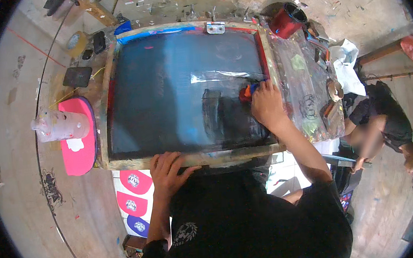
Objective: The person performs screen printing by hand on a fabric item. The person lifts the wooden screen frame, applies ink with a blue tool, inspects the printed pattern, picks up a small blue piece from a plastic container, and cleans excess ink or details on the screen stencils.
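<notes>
A wooden-framed printing screen (136, 93) with dark blue-grey mesh lies in front of me. My left hand (168, 168) grips its near rail, fingers over the top and thumb along the front side. At the right part of the mesh, my right hand (268, 105) is closed on a small red, orange and blue thing (246, 93), mostly hidden by the fingers. Beside that hand is a dark, wet-looking rectangular patch (217, 111). Shiny clear tape (217, 76) crosses the mesh above the patch. A metal hinge clamp (215, 28) sits at the far rail.
Left of the screen, a whitish bottle (65, 124) lies on a pink sole-shaped piece (80, 160). A red can (287, 20) stands at the far right, near a white cloth (347, 67). Printed pink and purple pieces (135, 181) lie below. Another person (384, 110) sits at right.
</notes>
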